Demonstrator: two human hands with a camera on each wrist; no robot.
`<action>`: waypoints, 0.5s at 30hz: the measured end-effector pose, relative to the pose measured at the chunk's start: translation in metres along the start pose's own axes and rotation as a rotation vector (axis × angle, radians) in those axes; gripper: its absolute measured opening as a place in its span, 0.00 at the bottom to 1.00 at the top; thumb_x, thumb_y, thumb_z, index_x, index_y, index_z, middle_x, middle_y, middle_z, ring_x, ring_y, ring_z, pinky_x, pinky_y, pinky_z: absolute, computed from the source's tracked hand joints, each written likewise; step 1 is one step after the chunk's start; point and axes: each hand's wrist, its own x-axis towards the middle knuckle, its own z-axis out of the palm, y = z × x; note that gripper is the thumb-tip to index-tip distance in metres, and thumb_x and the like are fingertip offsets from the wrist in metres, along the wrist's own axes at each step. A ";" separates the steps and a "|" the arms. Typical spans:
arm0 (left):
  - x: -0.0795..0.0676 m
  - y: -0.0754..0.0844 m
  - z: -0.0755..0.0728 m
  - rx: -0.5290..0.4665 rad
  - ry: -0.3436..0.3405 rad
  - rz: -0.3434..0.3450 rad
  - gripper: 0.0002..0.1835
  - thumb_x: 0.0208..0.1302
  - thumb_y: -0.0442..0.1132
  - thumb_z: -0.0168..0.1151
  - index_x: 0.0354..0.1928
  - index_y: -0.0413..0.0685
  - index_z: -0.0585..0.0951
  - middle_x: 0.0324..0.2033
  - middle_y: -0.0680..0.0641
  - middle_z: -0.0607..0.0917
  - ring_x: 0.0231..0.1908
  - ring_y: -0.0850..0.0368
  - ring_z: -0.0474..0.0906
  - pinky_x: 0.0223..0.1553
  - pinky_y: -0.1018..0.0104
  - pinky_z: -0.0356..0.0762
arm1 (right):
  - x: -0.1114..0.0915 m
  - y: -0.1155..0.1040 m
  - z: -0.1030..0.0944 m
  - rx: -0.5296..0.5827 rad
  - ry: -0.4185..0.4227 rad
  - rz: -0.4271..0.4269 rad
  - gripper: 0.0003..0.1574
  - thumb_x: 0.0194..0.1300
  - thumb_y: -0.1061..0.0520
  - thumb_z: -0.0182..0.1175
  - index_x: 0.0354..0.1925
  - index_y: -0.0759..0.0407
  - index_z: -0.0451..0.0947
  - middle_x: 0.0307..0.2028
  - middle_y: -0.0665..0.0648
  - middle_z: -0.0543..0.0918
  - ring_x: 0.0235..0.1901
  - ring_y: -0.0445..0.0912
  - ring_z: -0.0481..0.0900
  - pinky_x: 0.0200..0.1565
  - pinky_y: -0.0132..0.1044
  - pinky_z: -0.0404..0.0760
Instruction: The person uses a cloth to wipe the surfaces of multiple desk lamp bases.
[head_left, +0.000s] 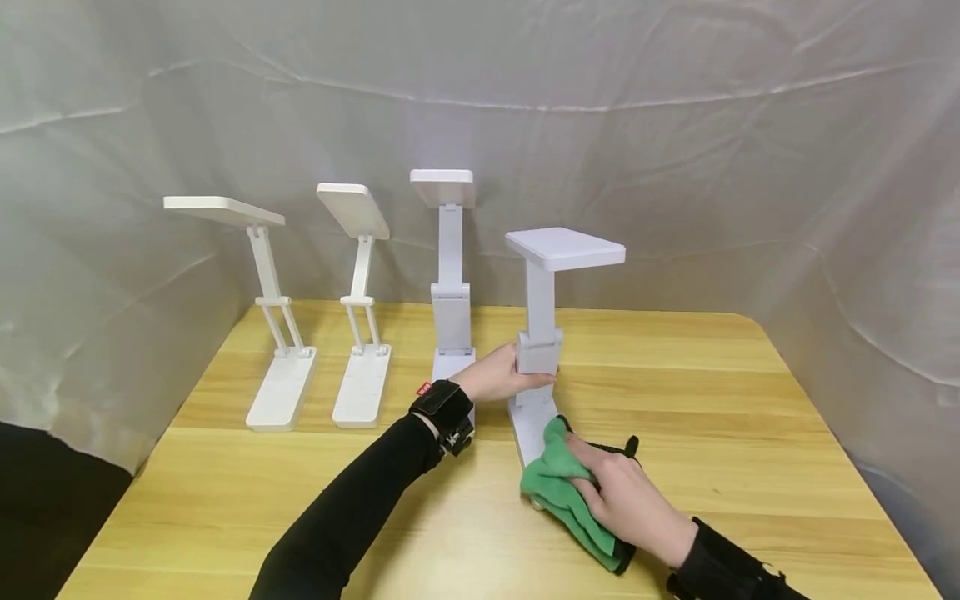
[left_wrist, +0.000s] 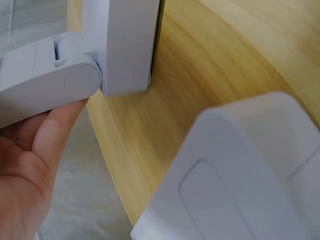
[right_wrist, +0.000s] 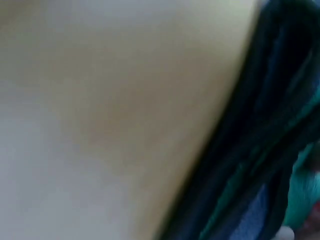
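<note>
Four... several white folding desk lamps stand on the table, and the rightmost desk lamp [head_left: 540, 300] is between the hands. My left hand [head_left: 498, 375] grips the lower arm of this lamp, just below its middle hinge. In the left wrist view, the fingers of the left hand [left_wrist: 30, 170] lie against the white lamp arm [left_wrist: 40, 82] near a round hinge. My right hand [head_left: 633, 504] holds a green cloth [head_left: 555, 479] with dark edging against the front of the lamp's base [head_left: 531, 429]. The cloth's dark folded edge [right_wrist: 240, 165] appears blurred in the right wrist view.
To the left stand a third lamp [head_left: 452, 250], its base partly behind the left wrist, and two more lamps, one second from left [head_left: 362, 387] and one far left [head_left: 281, 392]. The wooden table [head_left: 675, 367] meets a grey fabric backdrop [head_left: 675, 167] behind and at the sides.
</note>
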 end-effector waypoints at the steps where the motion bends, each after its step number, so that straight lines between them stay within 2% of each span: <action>1: 0.000 0.001 0.000 0.002 0.002 -0.007 0.22 0.61 0.52 0.62 0.55 0.53 0.73 0.44 0.53 0.81 0.46 0.60 0.76 0.50 0.65 0.75 | 0.002 -0.001 0.001 -0.003 0.018 0.038 0.31 0.61 0.60 0.62 0.61 0.68 0.69 0.52 0.65 0.80 0.42 0.45 0.82 0.39 0.38 0.83; 3: 0.000 0.002 0.000 0.006 0.010 -0.015 0.22 0.61 0.52 0.63 0.55 0.53 0.73 0.45 0.53 0.81 0.46 0.60 0.77 0.51 0.65 0.75 | 0.010 -0.001 0.003 -0.017 0.044 0.101 0.30 0.61 0.62 0.62 0.60 0.72 0.69 0.45 0.67 0.83 0.32 0.43 0.82 0.30 0.34 0.81; 6: 0.001 0.003 0.000 0.012 0.014 -0.008 0.22 0.61 0.51 0.63 0.54 0.53 0.73 0.45 0.53 0.81 0.47 0.60 0.77 0.51 0.65 0.75 | 0.029 0.003 0.004 -0.037 0.060 0.159 0.26 0.62 0.63 0.60 0.57 0.74 0.71 0.39 0.67 0.84 0.26 0.44 0.80 0.25 0.35 0.78; 10: 0.001 0.003 -0.001 0.008 0.024 -0.001 0.22 0.61 0.50 0.63 0.54 0.53 0.73 0.44 0.52 0.82 0.47 0.59 0.77 0.50 0.64 0.75 | 0.044 0.007 0.005 -0.050 0.084 0.162 0.23 0.62 0.64 0.59 0.55 0.71 0.73 0.40 0.65 0.84 0.33 0.49 0.81 0.29 0.42 0.80; 12: 0.001 0.003 -0.001 0.003 0.030 -0.005 0.23 0.61 0.50 0.63 0.55 0.53 0.73 0.45 0.52 0.81 0.47 0.59 0.77 0.51 0.64 0.75 | 0.038 0.006 0.005 -0.044 0.085 0.153 0.22 0.61 0.65 0.60 0.54 0.69 0.74 0.40 0.64 0.84 0.35 0.50 0.82 0.31 0.44 0.81; 15: -0.001 0.002 -0.001 0.001 0.034 -0.004 0.24 0.61 0.51 0.63 0.57 0.53 0.72 0.46 0.52 0.81 0.48 0.59 0.76 0.52 0.63 0.74 | 0.020 0.000 0.004 -0.034 0.083 0.135 0.22 0.59 0.67 0.62 0.53 0.68 0.75 0.42 0.62 0.84 0.40 0.51 0.82 0.36 0.46 0.83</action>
